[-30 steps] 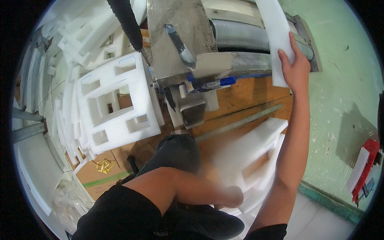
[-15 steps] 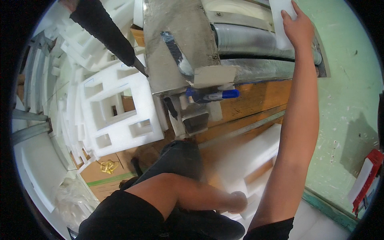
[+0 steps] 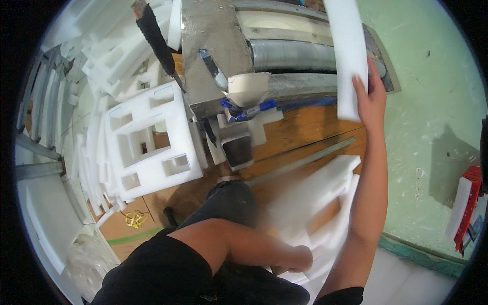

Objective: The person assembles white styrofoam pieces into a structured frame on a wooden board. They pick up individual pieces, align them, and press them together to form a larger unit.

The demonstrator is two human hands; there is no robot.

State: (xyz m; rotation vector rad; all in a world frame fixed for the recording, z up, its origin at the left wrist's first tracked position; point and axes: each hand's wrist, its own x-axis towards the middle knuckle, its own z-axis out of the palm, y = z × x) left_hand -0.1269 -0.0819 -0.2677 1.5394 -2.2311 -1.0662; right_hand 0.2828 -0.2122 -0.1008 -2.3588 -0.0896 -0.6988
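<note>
White foam strip (image 3: 348, 56) drawn back toward the person over the metal rollers (image 3: 295, 55)

At the left, the white foam block with square cut-outs (image 3: 182, 132) stands as it did half a second ago, the black-wrapped handle (image 3: 158, 43) just beyond it. Further right, the blue-capped marker (image 3: 251, 110) sits at the machine's near edge. The left hand (image 3: 299, 258) stays low, beside the white foam pieces (image 3: 300, 201); its fingers are mostly hidden, so how far open it is, and whether it grips anything, I cannot tell. At the right is the change: the strip reached farther away a moment earlier, and now its near end overhangs the brown wooden panel (image 3: 305, 124) in view. It is evidently being handled, not let go. The right hand (image 3: 372, 96) closes narrowly on the strip's right edge, thumb across the face, fingers along the side.
</note>
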